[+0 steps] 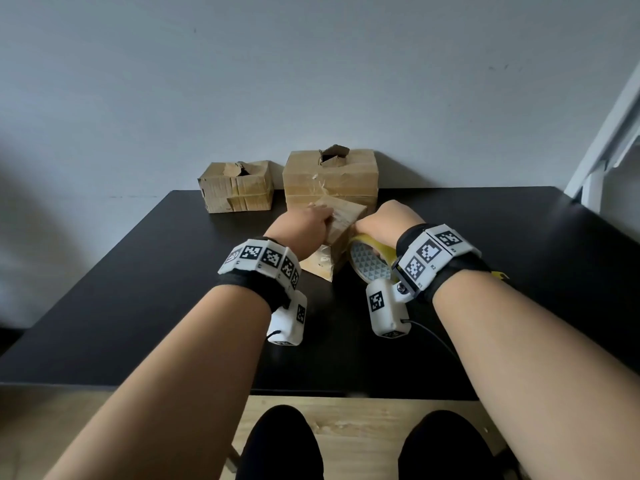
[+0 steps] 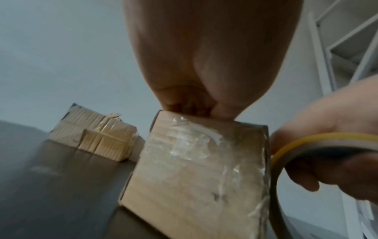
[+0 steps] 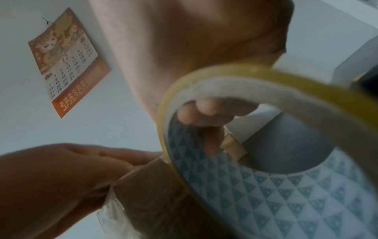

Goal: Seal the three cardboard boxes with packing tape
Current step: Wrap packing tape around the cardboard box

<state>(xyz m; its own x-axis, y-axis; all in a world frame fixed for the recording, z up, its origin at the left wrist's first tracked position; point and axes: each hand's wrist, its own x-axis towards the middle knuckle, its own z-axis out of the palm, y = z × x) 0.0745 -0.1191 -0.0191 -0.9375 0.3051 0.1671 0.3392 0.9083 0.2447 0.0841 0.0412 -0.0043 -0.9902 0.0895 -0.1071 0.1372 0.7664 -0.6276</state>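
A small cardboard box (image 1: 349, 213) patched with clear tape stands tilted on the black table (image 1: 138, 289), in front of a larger box (image 1: 330, 178). Another small box (image 1: 235, 187) sits at the back left, also seen in the left wrist view (image 2: 98, 139). My left hand (image 1: 304, 223) lies on top of the near box (image 2: 194, 177), fingers flat and pressing it down. My right hand (image 1: 384, 220) grips a roll of yellow-edged packing tape (image 1: 370, 263) against the box's right side, fingers hooked through its patterned core (image 3: 266, 186). The fingertips are hidden in the head view.
Both back boxes stand against the grey wall and have torn flaps on top. A white frame (image 1: 609, 140) rises at the table's right rear. A calendar (image 3: 67, 64) hangs on the wall. A thin cable (image 1: 429, 332) trails from the right wrist camera.
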